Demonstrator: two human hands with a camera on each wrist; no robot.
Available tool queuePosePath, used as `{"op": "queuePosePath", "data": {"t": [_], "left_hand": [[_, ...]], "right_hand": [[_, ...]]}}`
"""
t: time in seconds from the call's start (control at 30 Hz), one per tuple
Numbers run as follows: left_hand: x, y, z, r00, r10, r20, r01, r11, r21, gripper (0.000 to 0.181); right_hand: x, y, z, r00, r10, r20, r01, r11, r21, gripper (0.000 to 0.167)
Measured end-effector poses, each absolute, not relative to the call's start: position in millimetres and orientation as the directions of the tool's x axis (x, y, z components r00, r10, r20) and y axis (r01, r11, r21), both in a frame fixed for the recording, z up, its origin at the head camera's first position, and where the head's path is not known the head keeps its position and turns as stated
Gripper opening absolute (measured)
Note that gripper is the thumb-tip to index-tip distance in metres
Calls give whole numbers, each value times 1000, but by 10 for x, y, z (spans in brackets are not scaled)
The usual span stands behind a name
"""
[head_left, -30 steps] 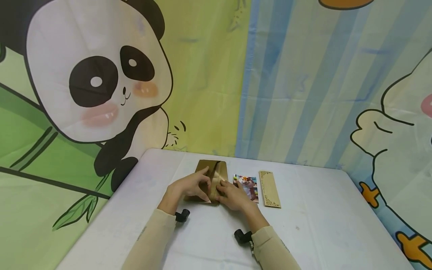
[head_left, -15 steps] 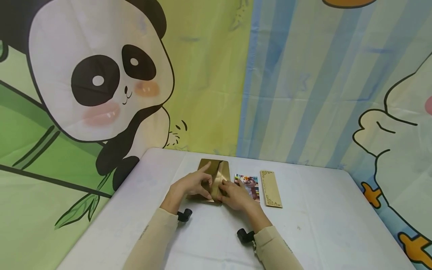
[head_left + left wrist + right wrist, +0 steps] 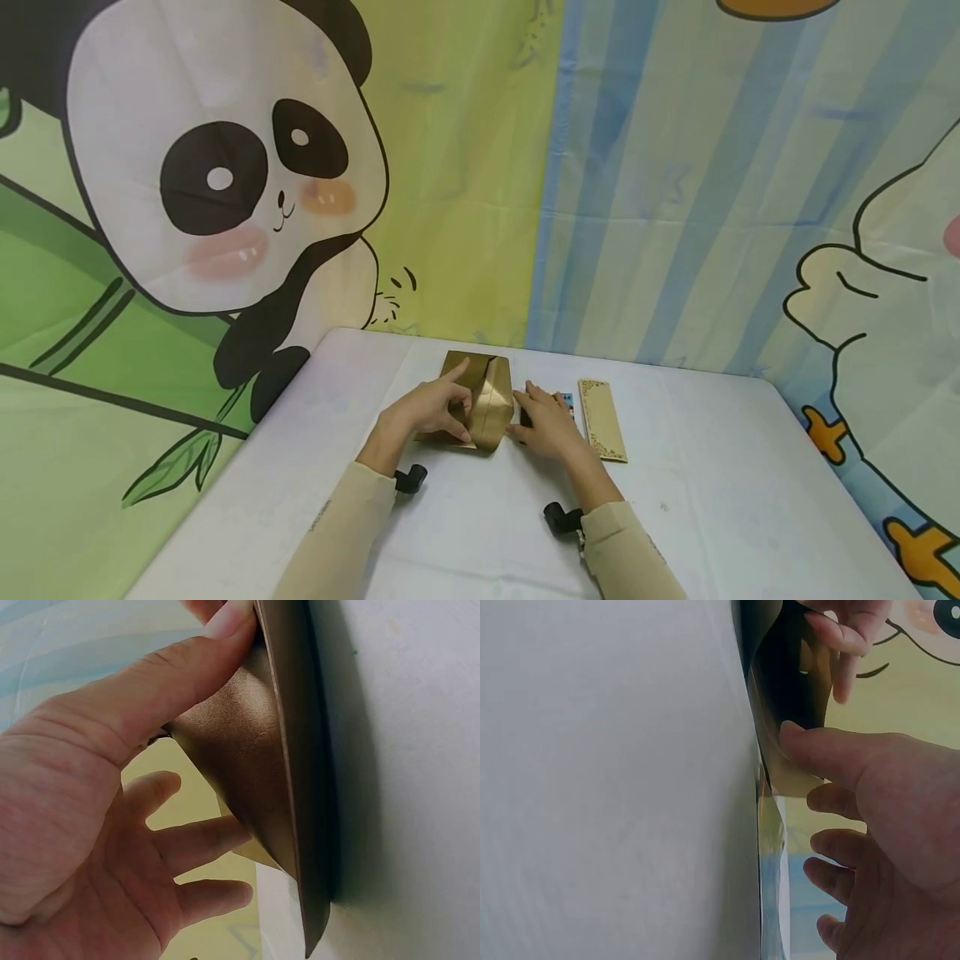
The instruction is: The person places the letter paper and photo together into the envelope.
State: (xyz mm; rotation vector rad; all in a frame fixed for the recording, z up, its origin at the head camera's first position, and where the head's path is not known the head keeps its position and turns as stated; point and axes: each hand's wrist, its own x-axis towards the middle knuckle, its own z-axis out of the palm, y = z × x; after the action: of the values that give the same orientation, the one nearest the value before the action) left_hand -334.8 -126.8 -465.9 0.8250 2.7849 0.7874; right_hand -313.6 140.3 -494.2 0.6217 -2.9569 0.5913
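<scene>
Head view, biggest stuff first: cloth backdrop with a cartoon panda (image 3: pixel 326 200), then a white-covered table (image 3: pixel 712 500). Toward its back sits a shiny gold-brown paper envelope (image 3: pixel 492 408), flap raised. Left hand (image 3: pixel 427 408) has its thumb against the paper, other fingers spread loose. Right hand (image 3: pixel 553 425) is spread too, thumb right by the envelope; can't tell if it's touching what's below. Further right, a flat pale wooden strip with ornate ends (image 3: pixel 602 421). Smallest: a colourful printed card (image 3: pixel 568 402), mostly covered by the right hand. Progress-wise, I'd say opening the flap is underway; card and strip lie outside, so plenty's left.
</scene>
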Motion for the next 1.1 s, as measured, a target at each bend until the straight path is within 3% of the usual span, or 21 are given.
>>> {"op": "queuePosePath", "data": {"t": [0.57,1.1], "left_hand": [[-3333,-1286,-4661,-840,542,10,457,699,549,39],[-3348,-1277,-4662,-839,544,-3,455,705,544,39]], "right_hand": [[-3232,1800,-4951,-952,-290,102,-307,874,-377,86],[-3236,1899,-4966,-975,-219,47,-219,889,-401,93]]}}
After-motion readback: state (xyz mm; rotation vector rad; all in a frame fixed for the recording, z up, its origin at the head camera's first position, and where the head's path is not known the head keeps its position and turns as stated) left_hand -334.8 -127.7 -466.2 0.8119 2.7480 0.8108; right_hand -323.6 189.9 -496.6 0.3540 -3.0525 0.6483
